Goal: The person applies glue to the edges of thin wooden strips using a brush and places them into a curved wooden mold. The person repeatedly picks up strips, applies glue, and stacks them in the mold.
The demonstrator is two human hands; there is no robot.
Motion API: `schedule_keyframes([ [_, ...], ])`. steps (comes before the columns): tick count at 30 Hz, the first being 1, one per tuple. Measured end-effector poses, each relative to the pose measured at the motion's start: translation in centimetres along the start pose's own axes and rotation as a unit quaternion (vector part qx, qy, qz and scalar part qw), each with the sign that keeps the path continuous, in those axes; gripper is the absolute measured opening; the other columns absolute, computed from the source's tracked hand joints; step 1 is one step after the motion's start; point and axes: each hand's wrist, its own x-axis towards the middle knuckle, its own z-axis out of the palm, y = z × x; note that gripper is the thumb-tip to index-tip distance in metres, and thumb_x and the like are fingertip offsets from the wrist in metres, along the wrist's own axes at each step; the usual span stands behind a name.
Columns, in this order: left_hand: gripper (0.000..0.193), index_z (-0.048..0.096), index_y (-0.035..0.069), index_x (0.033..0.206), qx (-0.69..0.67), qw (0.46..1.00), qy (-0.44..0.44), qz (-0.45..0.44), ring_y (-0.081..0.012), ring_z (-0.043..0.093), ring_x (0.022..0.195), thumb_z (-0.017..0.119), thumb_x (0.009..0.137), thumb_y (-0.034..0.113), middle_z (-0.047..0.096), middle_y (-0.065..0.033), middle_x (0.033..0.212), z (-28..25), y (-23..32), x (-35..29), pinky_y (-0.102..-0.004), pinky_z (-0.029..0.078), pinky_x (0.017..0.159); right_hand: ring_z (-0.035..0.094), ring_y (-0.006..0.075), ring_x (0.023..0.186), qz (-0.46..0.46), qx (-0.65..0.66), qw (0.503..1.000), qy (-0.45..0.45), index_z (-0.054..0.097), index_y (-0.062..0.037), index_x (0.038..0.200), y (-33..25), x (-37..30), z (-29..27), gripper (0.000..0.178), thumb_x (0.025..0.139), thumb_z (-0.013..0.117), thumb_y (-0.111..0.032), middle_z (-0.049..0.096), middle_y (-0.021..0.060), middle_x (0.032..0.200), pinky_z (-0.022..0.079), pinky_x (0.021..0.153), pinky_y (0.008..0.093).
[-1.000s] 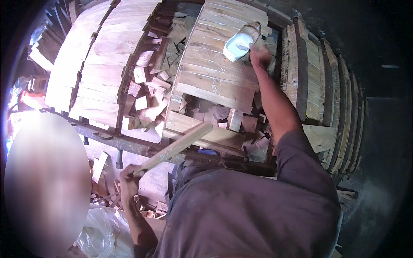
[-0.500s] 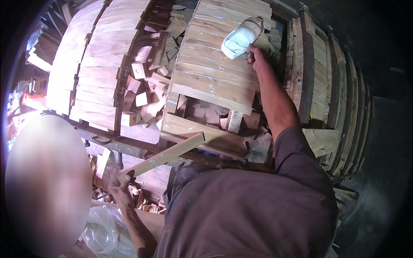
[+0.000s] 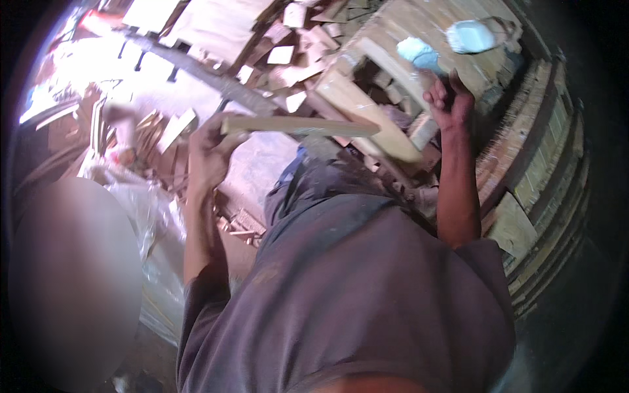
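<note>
A squared wooden strip is gripped at one end by my left hand; its other end reaches right, over the edge of the slatted wooden panel. My right hand has its fingers curled, closed on a small spreader-like tool whose end is coated in pale blue-white paste; its exact kind is blurred. Just beyond that hand, an open container of the same pale paste rests on the panel. A longer board lies along the panel's near edge, below my right hand.
Wood offcuts are heaped between the panels. Clamped slatted panels stand at the right. A metal rail runs along the front at left. Clear plastic sheeting hangs at the lower left, near a blurred oval patch.
My right hand has drawn back from the container with the paste-coated tool. My left hand has risen, turning the wooden strip nearly level. The whole view has swung round.
</note>
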Motion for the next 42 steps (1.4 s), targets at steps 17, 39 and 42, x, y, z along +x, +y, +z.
schedule_keyframes([
  [17,0.029,0.061,-0.002,0.112,-0.064,0.993,-0.078,0.053,-0.0113,0.056,0.089,0.068,0.087,0.010,0.064,-0.0027,0.097,-0.5,-2.5,-6.8,-0.0248,0.046,0.080,0.043,0.0128,0.044,0.030,-0.243,0.969,-0.042,0.058,-0.0010,0.079,11.7,-13.5,16.8,0.019,0.090,0.061,-0.016,0.049,0.0040,0.055,0.042,0.049,0.0270],
  [39,0.026,0.065,-0.004,0.108,-0.040,0.991,-0.077,0.098,-0.0144,0.060,0.092,0.068,0.083,-0.004,0.065,-0.0066,0.099,0.3,-2.4,-8.4,-0.0264,0.049,0.083,0.047,0.0110,0.045,-0.081,-0.389,0.893,0.211,0.064,-0.0015,0.078,12.7,-10.7,-2.4,0.015,0.083,0.069,-0.015,0.057,0.0033,0.062,0.044,0.043,0.0271],
  [42,0.026,0.065,-0.004,0.108,-0.024,0.991,-0.075,0.105,-0.0146,0.060,0.091,0.067,0.082,-0.005,0.065,-0.0068,0.098,0.4,-2.4,-8.2,-0.0268,0.048,0.083,0.051,0.0122,0.046,-0.085,-0.420,0.870,0.245,0.066,-0.0010,0.080,13.1,-9.9,-4.4,0.016,0.082,0.070,-0.016,0.060,0.0045,0.065,0.045,0.043,0.0277],
])
